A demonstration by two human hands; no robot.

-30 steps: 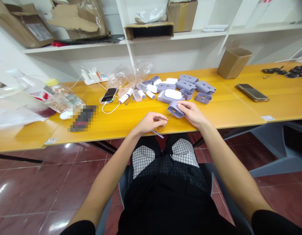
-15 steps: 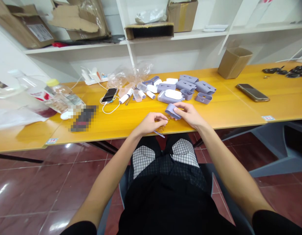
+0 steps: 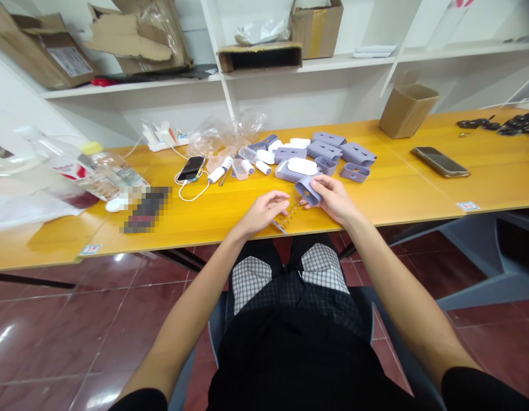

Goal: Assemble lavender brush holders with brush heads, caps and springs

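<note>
My right hand (image 3: 333,200) is closed around a hollow lavender plastic shell (image 3: 308,192), with its open end tilted toward the left. To the left of it, my left hand (image 3: 263,213) hovers low over the table with thumb and fingers apart, and I see nothing between them. Several small metal pieces (image 3: 292,211), too tiny to identify, lie between the hands. A thin lavender strip (image 3: 280,227) lies at the table edge below my left fingers. Beyond my right hand are a perforated lavender case (image 3: 285,171) with a white cap (image 3: 302,166) and more lavender shells (image 3: 355,172).
White cylindrical parts (image 3: 263,167) and clear plastic bags (image 3: 221,134) lie behind the hands. A charging phone (image 3: 191,168) and bottles (image 3: 114,168) stand left. Toward the right are another phone (image 3: 440,162), a cardboard box (image 3: 408,109) and black parts (image 3: 519,124).
The shell in my right hand has turned so that its opening shows more, and shifted slightly right. My left hand has drawn back a little, its thumb and fingers now further apart.
</note>
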